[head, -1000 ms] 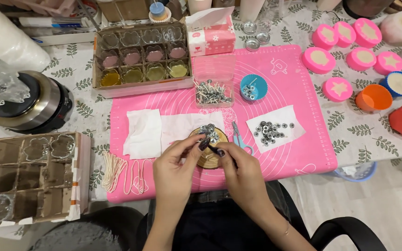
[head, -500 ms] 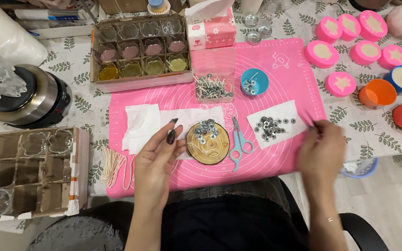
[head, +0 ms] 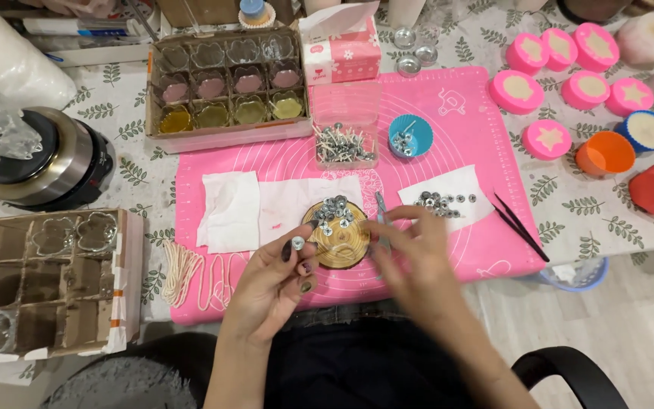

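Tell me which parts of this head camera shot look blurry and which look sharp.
Head view: the right hand is smeared by motion blur; the left hand, pinching a small metal disc, is fairly sharp, as are the wooden slice and pink mat. Lighting is even, without harsh shadows.

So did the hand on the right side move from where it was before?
Yes. The right hand came back leftward, from the pink mat's right edge past the white paper to beside the round wooden disc.

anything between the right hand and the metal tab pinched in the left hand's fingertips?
Nothing visible. The left hand holds the small metal tab up at the wooden disc's left edge; the right hand, blurred, is just right of the disc, open gap between.
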